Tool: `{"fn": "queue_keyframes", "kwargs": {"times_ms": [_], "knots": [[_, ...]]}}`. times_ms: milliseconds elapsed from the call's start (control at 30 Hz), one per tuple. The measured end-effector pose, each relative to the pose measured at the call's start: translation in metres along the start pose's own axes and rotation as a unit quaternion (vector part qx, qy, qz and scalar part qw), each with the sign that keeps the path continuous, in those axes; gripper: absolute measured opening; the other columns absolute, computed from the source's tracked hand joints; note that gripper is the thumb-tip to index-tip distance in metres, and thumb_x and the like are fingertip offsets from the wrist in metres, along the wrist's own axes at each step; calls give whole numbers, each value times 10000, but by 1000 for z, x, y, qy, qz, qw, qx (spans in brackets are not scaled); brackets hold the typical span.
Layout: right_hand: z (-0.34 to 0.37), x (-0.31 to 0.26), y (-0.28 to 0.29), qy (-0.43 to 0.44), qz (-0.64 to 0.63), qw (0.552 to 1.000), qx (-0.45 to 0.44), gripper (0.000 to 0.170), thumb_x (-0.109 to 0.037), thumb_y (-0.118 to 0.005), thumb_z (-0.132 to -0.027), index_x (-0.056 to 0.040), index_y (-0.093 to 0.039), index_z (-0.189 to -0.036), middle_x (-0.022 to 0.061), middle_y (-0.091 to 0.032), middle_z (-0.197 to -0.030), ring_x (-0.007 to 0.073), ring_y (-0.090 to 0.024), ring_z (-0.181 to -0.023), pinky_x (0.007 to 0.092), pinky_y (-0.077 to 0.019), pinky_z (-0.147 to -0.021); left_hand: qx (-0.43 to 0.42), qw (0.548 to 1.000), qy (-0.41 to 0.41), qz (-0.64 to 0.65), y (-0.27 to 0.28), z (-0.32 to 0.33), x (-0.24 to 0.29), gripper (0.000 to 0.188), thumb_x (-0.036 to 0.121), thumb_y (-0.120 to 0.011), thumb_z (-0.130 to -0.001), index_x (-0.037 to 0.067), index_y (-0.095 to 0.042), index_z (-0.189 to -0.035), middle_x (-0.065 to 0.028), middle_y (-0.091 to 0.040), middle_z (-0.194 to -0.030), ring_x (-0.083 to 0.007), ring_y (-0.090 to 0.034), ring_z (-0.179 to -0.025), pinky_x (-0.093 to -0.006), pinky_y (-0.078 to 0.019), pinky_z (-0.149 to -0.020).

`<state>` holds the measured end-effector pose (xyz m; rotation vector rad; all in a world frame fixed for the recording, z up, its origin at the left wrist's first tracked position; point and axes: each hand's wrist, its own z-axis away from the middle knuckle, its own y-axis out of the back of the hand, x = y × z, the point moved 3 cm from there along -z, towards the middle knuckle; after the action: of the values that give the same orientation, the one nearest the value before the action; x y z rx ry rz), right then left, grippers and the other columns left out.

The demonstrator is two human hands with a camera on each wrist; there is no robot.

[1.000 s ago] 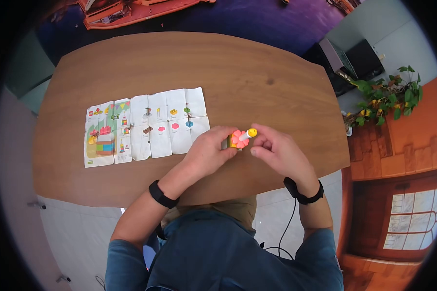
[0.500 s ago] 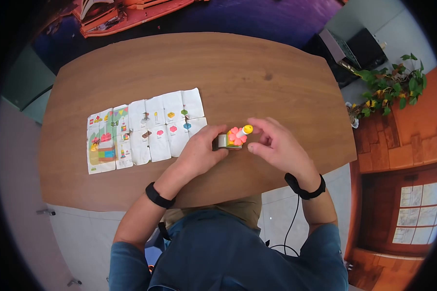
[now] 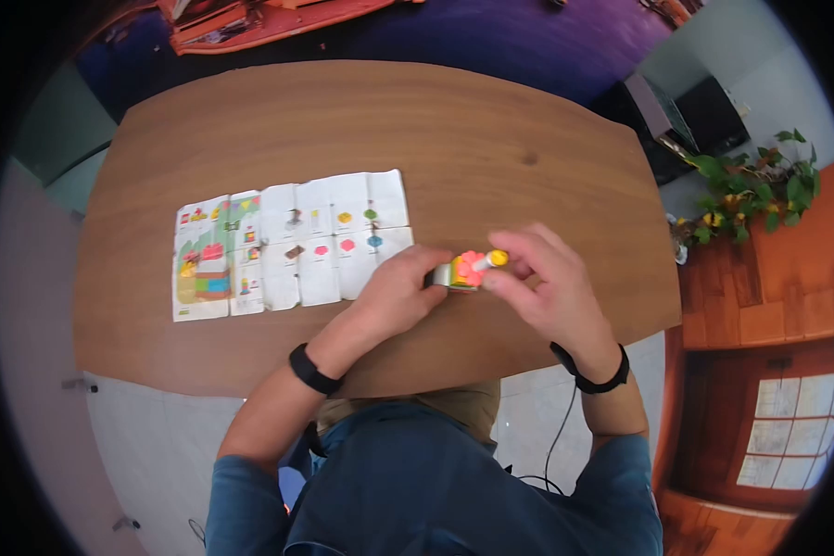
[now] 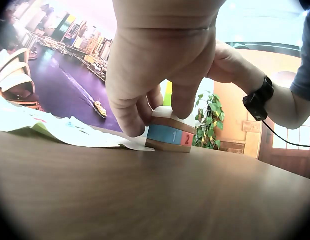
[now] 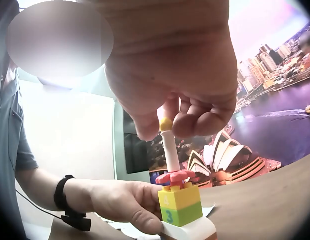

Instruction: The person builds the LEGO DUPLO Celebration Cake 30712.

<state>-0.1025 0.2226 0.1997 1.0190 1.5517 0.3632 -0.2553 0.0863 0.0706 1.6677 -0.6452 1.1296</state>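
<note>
My left hand (image 3: pixel 400 295) grips a block stack by its white layer (image 5: pixel 187 229), beside the green brick marked 3 (image 5: pixel 181 215) and the yellow brick marked 4 (image 5: pixel 180 198). Below the white layer, the left wrist view shows a blue brick marked 1 (image 4: pixel 164 134), a red one marked 2 (image 4: pixel 186 138) and brown layers. On the yellow brick lies a pink flower piece (image 5: pixel 176 176), from which a white candle (image 5: pixel 170 151) with a yellow tip (image 5: pixel 166 124) rises upright. The thumb and fingers of my right hand (image 3: pixel 549 285) pinch that tip.
A creased instruction sheet (image 3: pixel 289 243) lies on the wooden table (image 3: pixel 343 111), left of the stack. Past the table's right side are a leafy plant (image 3: pixel 755 190) and a dark box-like object (image 3: pixel 711 116). A cable hangs below the right wristband (image 3: pixel 602 371).
My right hand has come in from beside the candle and closed around its yellow tip. My left hand keeps its grip on the lower part of the stack. The head view has shifted slightly.
</note>
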Motion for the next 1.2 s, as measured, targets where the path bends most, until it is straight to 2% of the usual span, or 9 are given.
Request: {"fn": "queue_keyframes", "kwargs": {"times_ms": [67,167,233,333,400,633,867,1067,1200], "knots": [[-3,3,-7,4,-22,1000,3,395,-97,-853,-914,-34,-724,-1282,99,-694,-1045,186,-667,-791,332,-558,-704,7,1000,8,-16,3,3,-5,484,119,-780,-915,52,-686,-1386,-173,-713,-1266,-346,-702,-1122,-418,-573,-965],[-4,0,-7,40,-3,999,21,291,-71,-833,-932,-17,-754,-1208,111,-694,-1001,197,-688,-804,325,-561,-702,24,998,-48,-25,-3,2,-7,510,136,-782,-906,39,-671,-1395,-199,-707,-1288,-387,-677,-1183,-453,-559,-1011],[-5,-6,-4,-21,15,1000,14,278,-59,-830,-935,-1,-756,-1196,106,-698,-986,183,-682,-798,315,-558,-689,27,998,-45,-42,-4,2,-4,539,151,-787,-904,35,-654,-1414,-208,-698,-1313,-401,-662,-1218,-465,-550,-1036],[-4,-4,-4,-38,6,999,8,249,-44,-828,-931,8,-758,-1164,93,-694,-973,156,-662,-783,301,-547,-672,57,996,-72,-22,1,9,22,607,188,-802,-901,29,-609,-1454,-209,-671,-1358,-405,-634,-1265,-473,-531,-1073],[-5,-2,-4,-47,-5,999,2,239,-40,-828,-926,13,-756,-1148,85,-691,-957,143,-648,-772,292,-541,-667,73,989,-131,18,1,11,38,660,221,-817,-902,29,-570,-1483,-203,-648,-1388,-404,-616,-1290,-478,-521,-1092],[-6,2,-6,-67,-20,997,9,203,-54,-854,-899,5,-749,-1063,39,-670,-852,101,-601,-704,267,-513,-634,92,983,-146,66,-4,1,40,330,211,-760,-1009,47,-694,-1288,-158,-690,-1238,-370,-683,-1093,-454,-576,-914],[-6,6,-6,-76,-28,997,15,206,-70,-872,-887,-3,-747,-1037,23,-657,-818,91,-593,-681,267,-504,-614,106,981,-145,79,-6,0,38,272,197,-756,-1012,49,-716,-1237,-145,-705,-1161,-364,-695,-1031,-444,-581,-873],[-12,-8,2,-72,-62,996,3,312,-4,-843,-874,12,-768,-1177,72,-679,-985,119,-640,-800,275,-550,-713,99,982,-142,78,-5,0,38,261,189,-760,-1002,59,-718,-1226,-142,-700,-1135,-363,-695,-1018,-441,-578,-860],[-13,-9,10,-9,-46,997,-54,370,62,-787,-874,8,-762,-1240,117,-708,-1110,202,-706,-921,321,-581,-814,106,981,-142,82,-7,-1,36,257,198,-755,-1009,62,-718,-1224,-141,-699,-1132,-364,-693,-1022,-443,-574,-866]]}}
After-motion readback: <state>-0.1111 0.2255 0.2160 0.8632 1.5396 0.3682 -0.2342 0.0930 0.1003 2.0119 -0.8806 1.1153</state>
